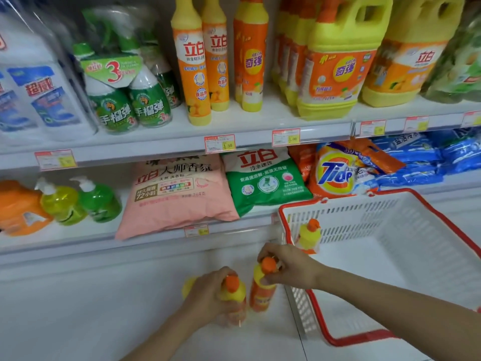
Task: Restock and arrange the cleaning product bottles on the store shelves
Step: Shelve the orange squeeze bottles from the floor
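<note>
My left hand (208, 290) grips the yellow shoulder of an orange-capped bottle (234, 295) low in front of the shelves; a second yellow bottle top (188, 286) peeks out behind that hand. My right hand (289, 267) holds the neck of another orange-and-yellow bottle (261, 290) just left of the white basket (390, 212). One more bottle of the same kind (309, 234) stands in the basket's near-left corner. Tall matching bottles (196, 69) stand on the upper shelf.
The basket with red rim and handle sits at the right on a white surface. The middle shelf holds a pink detergent bag (174, 196), a green bag (265, 178), a Tide bag (335, 173) and pump bottles (78, 201). Yellow jugs (335, 61) fill the upper right.
</note>
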`<state>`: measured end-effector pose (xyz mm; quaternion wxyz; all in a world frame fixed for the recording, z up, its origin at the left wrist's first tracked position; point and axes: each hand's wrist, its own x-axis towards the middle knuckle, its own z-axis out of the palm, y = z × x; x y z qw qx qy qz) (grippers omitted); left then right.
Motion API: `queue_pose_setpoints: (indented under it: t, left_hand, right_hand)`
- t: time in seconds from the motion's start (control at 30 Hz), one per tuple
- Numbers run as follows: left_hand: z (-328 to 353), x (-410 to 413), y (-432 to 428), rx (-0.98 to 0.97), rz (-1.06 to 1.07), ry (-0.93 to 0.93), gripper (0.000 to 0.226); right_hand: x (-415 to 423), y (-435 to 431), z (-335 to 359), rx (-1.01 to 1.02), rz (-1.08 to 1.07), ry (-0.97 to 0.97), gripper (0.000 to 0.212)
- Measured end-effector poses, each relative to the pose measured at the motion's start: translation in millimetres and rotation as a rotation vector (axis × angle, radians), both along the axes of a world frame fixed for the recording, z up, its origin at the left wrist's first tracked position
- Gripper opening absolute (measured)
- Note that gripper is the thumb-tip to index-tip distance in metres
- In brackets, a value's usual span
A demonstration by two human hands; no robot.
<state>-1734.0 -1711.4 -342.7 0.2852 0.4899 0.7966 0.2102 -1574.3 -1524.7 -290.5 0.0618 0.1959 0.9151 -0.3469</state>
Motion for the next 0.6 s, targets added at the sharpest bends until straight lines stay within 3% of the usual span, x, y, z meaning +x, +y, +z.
queue_pose_setpoints:
  t: [0.17, 0.4, 0.6]
  left_hand:
    - [56, -8, 13, 0.321, 0.149, -0.115, 0.046]
    - [183, -25, 56, 0.801, 0.293, -0.098, 0.047]
    - [276, -39, 102, 1.055, 0.225, -0.004, 0.038]
  right_hand:
    - [-1, 20, 61, -0.095, -0.074, 0.245, 0.028]
    - [-5, 55, 174, -0.079, -0.195, 0.639, 0.019]
    - [-17, 90, 256, 0.058, -0.289, 0.966, 0.023]
